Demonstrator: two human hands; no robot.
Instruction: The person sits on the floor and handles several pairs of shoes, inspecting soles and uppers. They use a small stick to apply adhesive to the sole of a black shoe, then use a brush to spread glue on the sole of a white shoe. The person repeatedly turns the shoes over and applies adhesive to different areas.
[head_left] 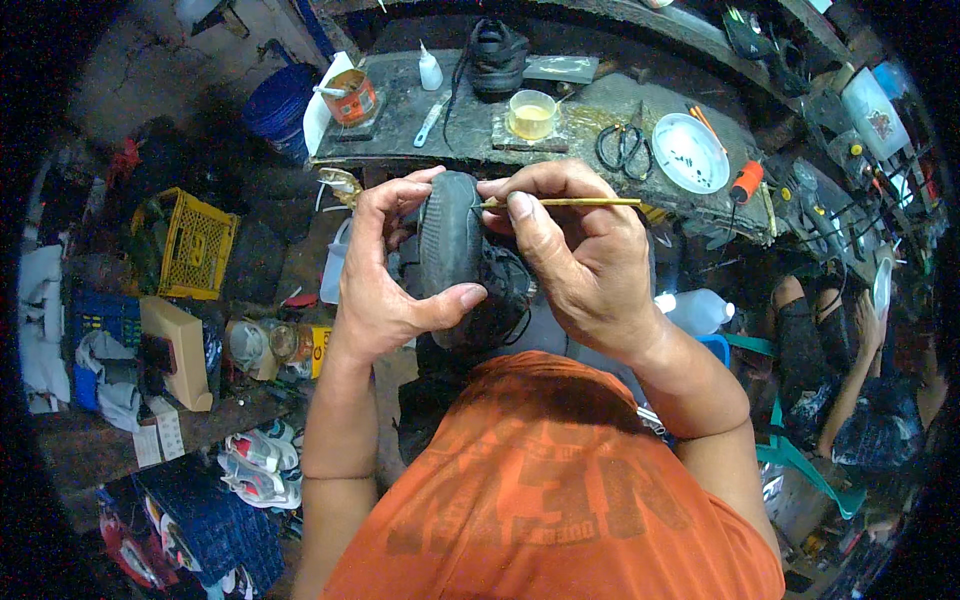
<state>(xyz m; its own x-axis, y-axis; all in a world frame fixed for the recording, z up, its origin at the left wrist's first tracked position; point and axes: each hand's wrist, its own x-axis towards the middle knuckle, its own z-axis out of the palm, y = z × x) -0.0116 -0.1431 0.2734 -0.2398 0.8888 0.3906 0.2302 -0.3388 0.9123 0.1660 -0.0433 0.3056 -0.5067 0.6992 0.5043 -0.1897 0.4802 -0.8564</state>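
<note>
My left hand [375,285] grips a black shoe [450,235] in front of my chest, thumb on its near side and fingers around the far left. The ridged sole edge faces up. My right hand [590,265] pinches a thin yellowish stick [595,202] between thumb and forefinger. Its dark left tip touches or nearly touches the shoe's sole edge; I cannot tell if it is a brush. Beyond, on the workbench [400,150], stand a clear cup of yellowish liquid [531,118] and another black shoe [497,62].
The bench also bears scissors [622,150], a white dish with dark bits [690,153], a squeeze bottle [429,70], a utility knife [432,122] and an orange tin [350,98]. A yellow crate [198,245] and pale shoes [262,465] lie left. Another person [875,400] sits right.
</note>
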